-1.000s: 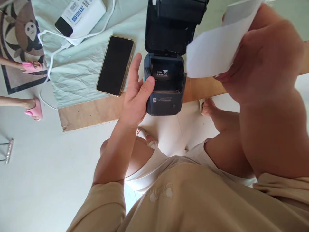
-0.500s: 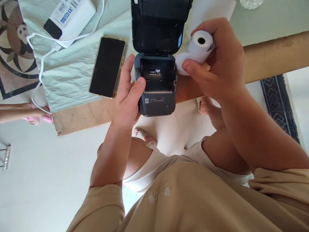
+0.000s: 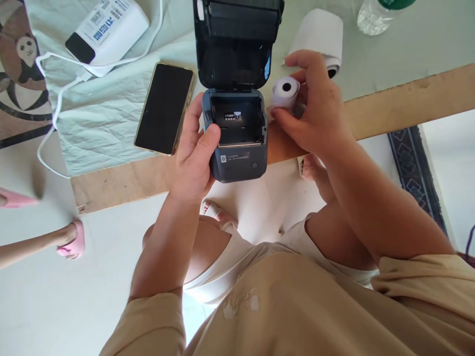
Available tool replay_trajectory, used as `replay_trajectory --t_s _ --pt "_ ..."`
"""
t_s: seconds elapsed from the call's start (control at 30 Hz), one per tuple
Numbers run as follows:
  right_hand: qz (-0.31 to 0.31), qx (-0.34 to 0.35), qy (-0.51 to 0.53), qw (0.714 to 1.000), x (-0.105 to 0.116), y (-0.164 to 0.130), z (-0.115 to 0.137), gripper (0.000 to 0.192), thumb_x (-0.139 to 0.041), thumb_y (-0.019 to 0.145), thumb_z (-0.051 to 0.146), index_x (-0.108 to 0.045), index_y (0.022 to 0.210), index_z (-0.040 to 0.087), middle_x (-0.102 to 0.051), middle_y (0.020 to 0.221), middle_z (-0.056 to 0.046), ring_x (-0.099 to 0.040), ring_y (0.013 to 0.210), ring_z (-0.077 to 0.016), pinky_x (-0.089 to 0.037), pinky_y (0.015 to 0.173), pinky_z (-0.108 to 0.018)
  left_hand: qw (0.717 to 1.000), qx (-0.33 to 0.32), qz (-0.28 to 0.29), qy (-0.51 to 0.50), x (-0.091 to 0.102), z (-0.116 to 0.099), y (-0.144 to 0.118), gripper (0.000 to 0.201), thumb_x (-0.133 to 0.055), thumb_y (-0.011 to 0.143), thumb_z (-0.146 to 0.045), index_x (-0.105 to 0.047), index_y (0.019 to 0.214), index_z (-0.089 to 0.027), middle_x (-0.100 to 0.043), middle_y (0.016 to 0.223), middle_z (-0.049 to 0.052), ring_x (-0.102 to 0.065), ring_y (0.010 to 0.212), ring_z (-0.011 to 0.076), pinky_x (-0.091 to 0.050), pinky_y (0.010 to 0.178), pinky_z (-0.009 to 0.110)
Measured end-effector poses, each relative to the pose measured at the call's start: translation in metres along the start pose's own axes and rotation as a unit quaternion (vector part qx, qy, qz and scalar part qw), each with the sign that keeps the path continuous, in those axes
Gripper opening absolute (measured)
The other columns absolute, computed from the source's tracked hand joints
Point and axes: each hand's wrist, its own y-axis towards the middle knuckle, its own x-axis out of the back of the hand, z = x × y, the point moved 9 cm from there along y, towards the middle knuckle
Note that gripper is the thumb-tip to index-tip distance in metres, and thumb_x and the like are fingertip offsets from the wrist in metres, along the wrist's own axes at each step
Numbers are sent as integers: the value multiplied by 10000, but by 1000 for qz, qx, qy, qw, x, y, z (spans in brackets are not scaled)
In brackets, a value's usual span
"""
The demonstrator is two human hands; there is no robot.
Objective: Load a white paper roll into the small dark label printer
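My left hand grips a dark label printer by its left side, with the thumb over the front rim. The printer's black lid is swung up. Inside its bay no roll shows, only a small printed sticker on the wall. My right hand pinches a small white paper roll just to the right of the printer, apart from the bay. The roll's dark core hole faces me. The lower part of the roll is partly hidden by the thumb.
A larger white paper roll lies behind my right hand. A bottle stands at the far right. Left of the printer are a phone, a white device and its cable. Someone's foot in a pink sandal is at left.
My right hand has brought the small roll left, nearer the printer, uncovering the larger roll. The loose paper strip shows less. The other person's feet have moved. My left hand still holds the printer.
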Motion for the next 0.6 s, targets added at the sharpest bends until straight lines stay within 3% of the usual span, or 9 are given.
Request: replay_trajectory --t_s 0.07,0.13,0.2,0.27,0.37,0.47,0.6 --pt "-51 23 14 998 19 2 10 444 -646 735 118 -521 1129 280 -606 983 -2 -611 916 -164 -481 826 -328 1000 0 -3 0 0 0 0 455 -659 872 -503 -561 1281 -328 -635 1332 -7 -493 1391 272 -486 1112 399" --pt "-142 36 -13 989 47 7 14 327 -560 772 72 -550 1051 241 -602 981 -20 -604 926 -161 -472 795 -315 1000 2 -2 2 0 0 1 461 -670 860 -519 -570 1267 -330 -641 1324 -2 -473 1406 285 -493 1105 413" --pt "-196 1 -89 977 66 18 2 341 -521 770 62 -565 1079 199 -601 1102 -71 -572 973 -183 -479 826 -336 1000 5 2 3 -1 -1 0 468 -679 851 -528 -576 1259 -323 -637 1331 0 -433 1434 303 -489 1110 428" --pt "-139 -116 -151 972 62 32 -34 529 -554 786 136 -486 1310 135 -500 1348 -157 -508 1169 -228 -475 900 -364 1000 9 4 5 -2 -2 0 469 -677 857 -519 -571 1266 -317 -624 1351 -5 -391 1459 310 -477 1123 437" --pt "-80 -188 -157 966 50 41 -67 612 -658 673 122 -559 1277 104 -551 1243 -208 -513 1121 -314 -379 1009 -502 1000 12 3 9 -3 -4 -2 442 -645 889 -494 -557 1281 -310 -617 1365 -17 -348 1481 304 -461 1139 434" --pt "-67 -181 -117 974 44 36 -66 634 -631 553 3 -625 1156 199 -589 1048 -109 -497 958 -247 -342 997 -487 1000 15 7 6 -5 -6 -2 398 -612 916 -469 -565 1274 -302 -629 1345 -27 -339 1480 310 -449 1149 433" --pt "-81 -206 42 974 40 18 -61 654 -583 640 123 -427 1252 292 -567 860 -11 -454 678 -144 -415 718 -354 1000 24 17 -6 -9 -6 -1 385 -605 923 -449 -563 1275 -298 -634 1338 -35 -322 1486 321 -435 1160 454"
